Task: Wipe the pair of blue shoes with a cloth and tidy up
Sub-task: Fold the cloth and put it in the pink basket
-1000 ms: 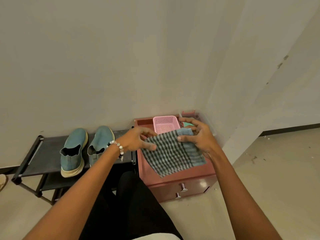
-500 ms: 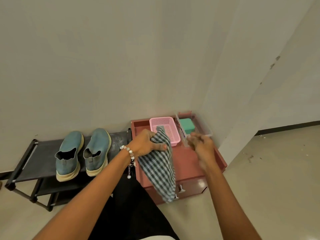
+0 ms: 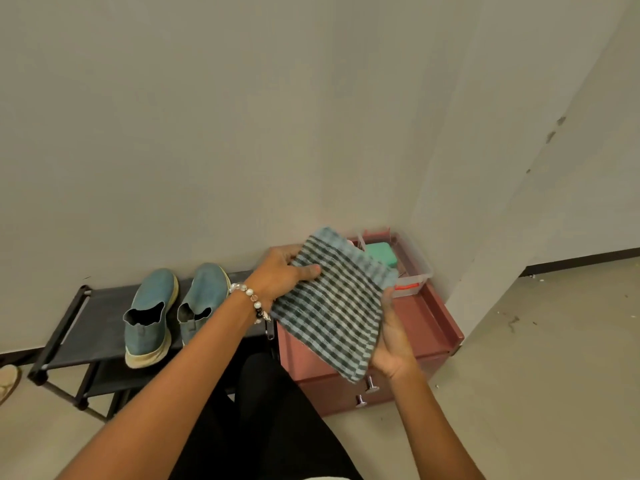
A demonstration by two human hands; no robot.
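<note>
Both hands are on the checked cloth [image 3: 334,303], held up in the air just above the red drawer cabinet [image 3: 429,327]. The left hand [image 3: 282,271] pinches the cloth's upper left edge, thumb on top and fingers tucked behind. The right hand [image 3: 393,337] cradles the lower right side from beneath, fingers hidden under the fabric, so how far they curl I cannot tell. The cloth looks folded into a flat pad: soft, light, floppy, sure to sag or fall open if gripped by one corner only. Best taken with the palm behind the pad and the thumb clamping the folded edge, so that it holds firm for rubbing.

The pair of blue shoes [image 3: 175,310] sits side by side on the top shelf of the black shoe rack [image 3: 69,323], just left of the cabinet, toes to the wall, untouched. They look like soft slip-ons with pale, grubby soles; light, but apt to slide on the shelf under a wipe, so one hand should steady the heel. Behind the cloth, at the back of the cabinet's top, is a clear container [image 3: 414,268] with a green block [image 3: 381,254] inside.
</note>
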